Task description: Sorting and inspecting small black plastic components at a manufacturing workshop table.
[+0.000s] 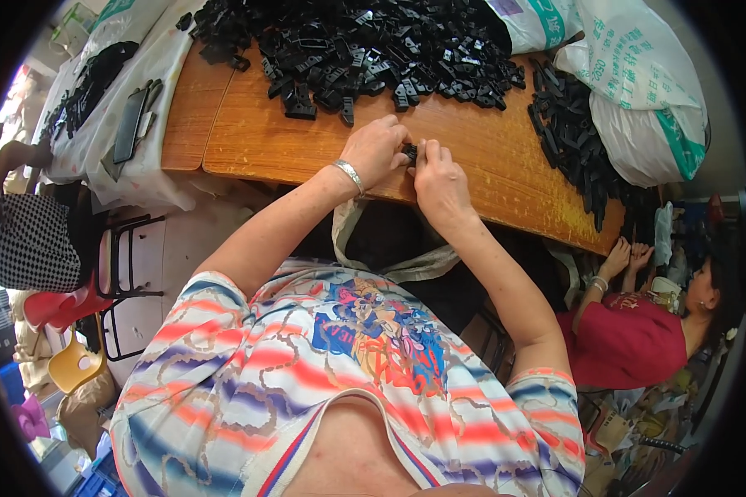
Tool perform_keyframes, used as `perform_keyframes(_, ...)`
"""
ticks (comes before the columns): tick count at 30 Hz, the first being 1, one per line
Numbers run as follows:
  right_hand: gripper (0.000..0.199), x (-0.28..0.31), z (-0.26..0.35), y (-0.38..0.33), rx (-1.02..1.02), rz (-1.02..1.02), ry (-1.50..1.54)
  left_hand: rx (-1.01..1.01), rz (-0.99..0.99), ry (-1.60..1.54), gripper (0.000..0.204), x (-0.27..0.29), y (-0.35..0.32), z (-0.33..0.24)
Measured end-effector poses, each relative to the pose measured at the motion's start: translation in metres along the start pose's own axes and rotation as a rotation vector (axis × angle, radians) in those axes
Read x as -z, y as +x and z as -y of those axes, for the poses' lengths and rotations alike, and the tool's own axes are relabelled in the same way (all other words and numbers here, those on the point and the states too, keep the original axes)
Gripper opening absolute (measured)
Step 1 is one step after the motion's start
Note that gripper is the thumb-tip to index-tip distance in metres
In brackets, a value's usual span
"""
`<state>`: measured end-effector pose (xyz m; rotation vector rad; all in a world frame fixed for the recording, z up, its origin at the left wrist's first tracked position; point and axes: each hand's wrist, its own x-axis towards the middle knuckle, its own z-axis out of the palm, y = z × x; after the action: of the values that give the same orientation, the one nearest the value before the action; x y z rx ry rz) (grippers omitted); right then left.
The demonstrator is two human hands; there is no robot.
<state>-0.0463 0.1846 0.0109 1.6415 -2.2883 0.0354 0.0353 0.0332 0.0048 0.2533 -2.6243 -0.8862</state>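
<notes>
Near the front edge of the wooden table (307,147), my two hands meet over a small black plastic part (409,152). My left hand (376,151), with a silver bracelet at its wrist, pinches the part from the left. From the right, the fingers of my right hand (441,180) close on the same part. Fingertips cover most of it, so its exact shape stays hidden. Just beyond my hands lies a large heap of black plastic parts (373,58), its nearest pieces a short way from my left knuckles.
Long black strips (564,124) are piled at the right, beside a white plastic bag (638,74). At the left, a phone (129,124) rests on white sheeting (162,157). Another person in a red top (630,344) works at the right corner. A yellow stool (76,364) stands lower left.
</notes>
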Motion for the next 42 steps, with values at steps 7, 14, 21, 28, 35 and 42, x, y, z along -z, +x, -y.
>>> perform_keyframes(7,0.027,0.035,-0.002,-0.039,-0.105,0.0,0.477,-0.198,0.247,0.023,0.021,0.027,0.014,0.017)
perform_keyframes(14,0.026,0.037,0.007,-0.069,-0.062,0.055,0.623,-0.064,0.013,0.258,0.024,0.024,0.055,0.015)
perform_keyframes(21,0.011,0.004,-0.071,0.013,-0.201,-0.193,0.408,-0.028,-0.151,0.306,0.014,0.002,0.049,0.015)
perform_keyframes(28,0.023,-0.036,-0.11,0.077,-0.208,-0.159,0.231,-0.018,-0.16,0.039,0.013,-0.003,0.025,0.004)
perform_keyframes(35,0.029,-0.026,-0.099,0.079,-0.227,0.048,0.318,0.044,-0.042,0.015,0.014,0.002,0.016,0.002)
perform_keyframes(42,0.035,-0.002,-0.085,0.058,-0.435,0.281,0.641,0.045,-0.132,-0.064,0.024,0.002,0.0,0.001)
